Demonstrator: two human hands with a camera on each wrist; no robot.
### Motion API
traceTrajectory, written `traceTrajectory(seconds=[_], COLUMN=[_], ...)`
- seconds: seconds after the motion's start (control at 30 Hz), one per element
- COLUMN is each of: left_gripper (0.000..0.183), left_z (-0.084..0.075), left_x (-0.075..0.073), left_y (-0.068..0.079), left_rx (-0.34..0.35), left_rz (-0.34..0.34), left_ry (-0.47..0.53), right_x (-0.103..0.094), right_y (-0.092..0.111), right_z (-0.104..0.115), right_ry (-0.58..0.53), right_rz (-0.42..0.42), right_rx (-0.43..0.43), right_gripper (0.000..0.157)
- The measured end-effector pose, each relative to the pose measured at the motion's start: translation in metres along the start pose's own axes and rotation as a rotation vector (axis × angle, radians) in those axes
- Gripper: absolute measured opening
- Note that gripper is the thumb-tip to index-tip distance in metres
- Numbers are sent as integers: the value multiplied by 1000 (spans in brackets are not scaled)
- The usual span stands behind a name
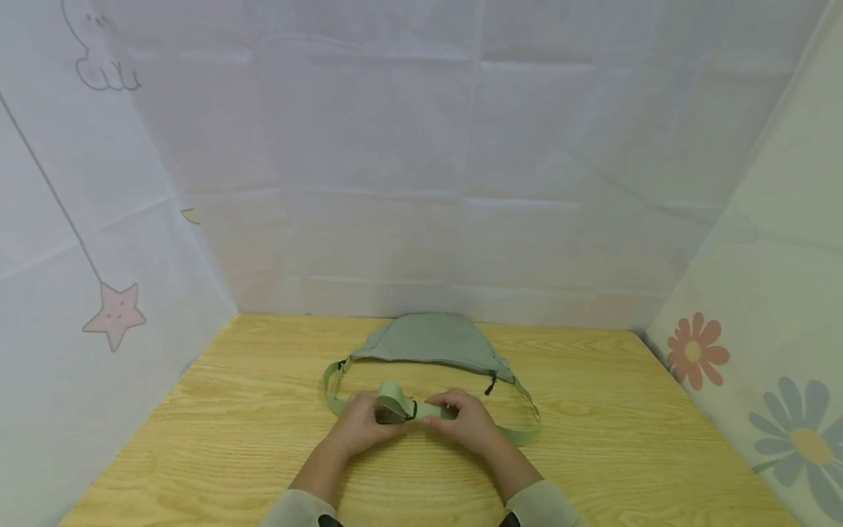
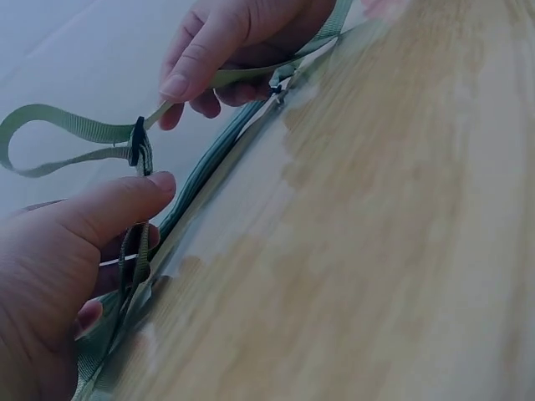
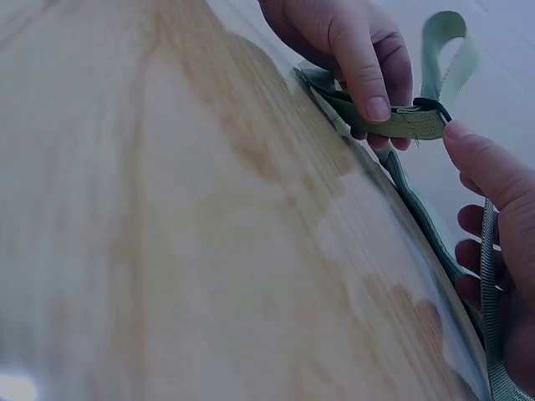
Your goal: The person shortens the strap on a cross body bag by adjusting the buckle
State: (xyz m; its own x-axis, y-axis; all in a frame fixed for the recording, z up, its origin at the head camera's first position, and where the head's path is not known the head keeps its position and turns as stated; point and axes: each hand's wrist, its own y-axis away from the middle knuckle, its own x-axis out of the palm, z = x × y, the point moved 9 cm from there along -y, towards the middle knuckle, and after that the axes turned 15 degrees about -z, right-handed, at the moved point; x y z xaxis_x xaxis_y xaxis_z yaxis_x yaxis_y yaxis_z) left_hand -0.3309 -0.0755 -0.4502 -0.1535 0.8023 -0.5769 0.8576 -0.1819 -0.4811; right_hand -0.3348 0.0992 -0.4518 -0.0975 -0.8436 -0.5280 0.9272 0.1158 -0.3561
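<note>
A grey-green waist bag (image 1: pixel 431 340) lies on the table, its light green webbing strap (image 1: pixel 520 435) curving toward me on both sides. Between thumb and fingers my left hand (image 1: pixel 364 426) pinches the strap beside a dark slider buckle (image 1: pixel 413 410). Just right of the buckle, my right hand (image 1: pixel 467 423) pinches the strap too, with more webbing running past its palm. A loop of strap (image 2: pixel 58 121) stands out from the buckle in the left wrist view. Curled fingers partly hide the webbing inside each hand.
The wood-grain table (image 1: pixel 237 410) meets a pale cloth backdrop (image 1: pixel 369 241) right behind the bag. Printed cloth walls, one with a flower (image 1: pixel 693 351), stand on both sides. A dark zipper pull (image 1: pixel 490 383) hangs at the bag's right end.
</note>
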Motion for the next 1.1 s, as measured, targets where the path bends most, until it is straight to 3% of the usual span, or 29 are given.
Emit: traceTrajectory(seconds=[0.1, 0.27, 0.47, 0.8, 1.1], left_gripper=[26, 26, 28, 29, 29], left_z=[1, 3, -2, -9, -9], left_x=[-2, -2, -2, 0, 1], left_y=[0, 1, 2, 3, 3], left_rx=[20, -10, 11, 20, 18], left_rz=[-14, -12, -10, 26, 39], left_ry=[-40, -27, -42, -29, -14], right_x=[0, 4, 5, 9, 11], right_y=[0, 0, 0, 0, 1], right_z=[1, -1, -1, 2, 5], right_ry=[-3, -18, -27, 83, 56], right_rz=[-5, 25, 45, 64, 84], right_rx=[-20, -7, 22, 10, 24], right_gripper=[33, 38, 43, 53, 48])
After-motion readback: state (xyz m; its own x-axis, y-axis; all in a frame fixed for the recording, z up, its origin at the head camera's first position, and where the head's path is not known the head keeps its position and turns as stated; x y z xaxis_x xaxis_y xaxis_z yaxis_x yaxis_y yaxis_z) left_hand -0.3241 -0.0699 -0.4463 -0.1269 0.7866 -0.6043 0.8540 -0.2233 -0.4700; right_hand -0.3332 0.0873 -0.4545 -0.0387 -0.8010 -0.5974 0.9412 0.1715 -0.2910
